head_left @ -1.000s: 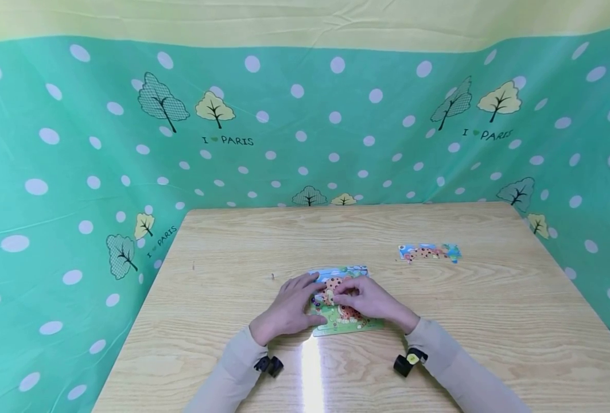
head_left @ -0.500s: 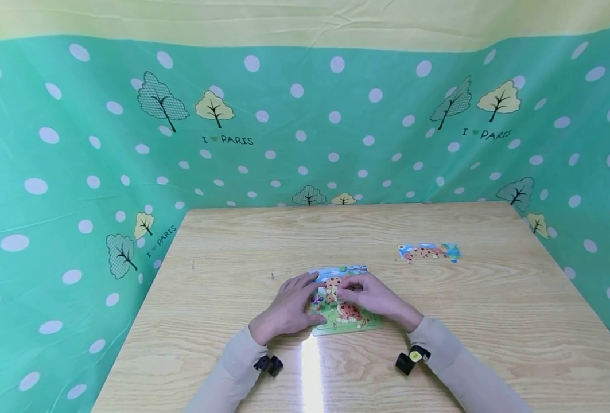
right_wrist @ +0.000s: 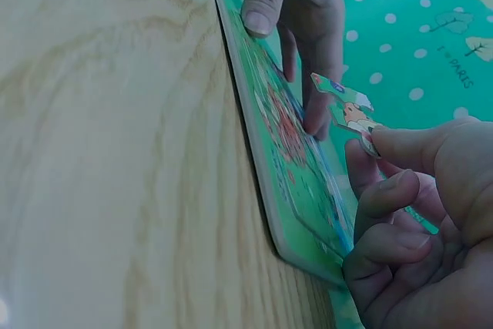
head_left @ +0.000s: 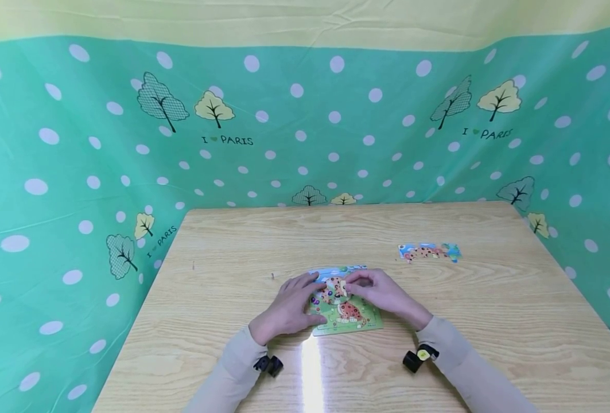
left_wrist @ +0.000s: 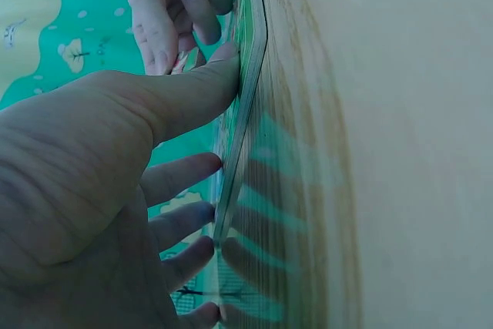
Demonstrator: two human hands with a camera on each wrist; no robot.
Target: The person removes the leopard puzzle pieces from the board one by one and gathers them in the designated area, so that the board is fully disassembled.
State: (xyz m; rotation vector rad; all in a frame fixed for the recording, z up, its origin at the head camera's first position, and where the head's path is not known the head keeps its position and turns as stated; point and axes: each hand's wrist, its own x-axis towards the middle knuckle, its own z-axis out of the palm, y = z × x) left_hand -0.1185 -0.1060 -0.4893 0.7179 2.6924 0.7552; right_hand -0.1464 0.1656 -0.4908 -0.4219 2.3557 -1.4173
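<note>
The puzzle board on the near middle of the worktop is pressed flat by the open left hand, so the puzzle piece pinched in the right hand should be lowered level and pushed in gently.

Bare table is lying open to the left, behind and in front of the puzzle board; the left hand is covering the board's left edge, and the right hand is hovering over its right side, holding a piece above it; the gap between the hands is staying narrow; loose joined pieces are lying well apart on the right; the green curtain is closing in the table's left, far and right sides.
</note>
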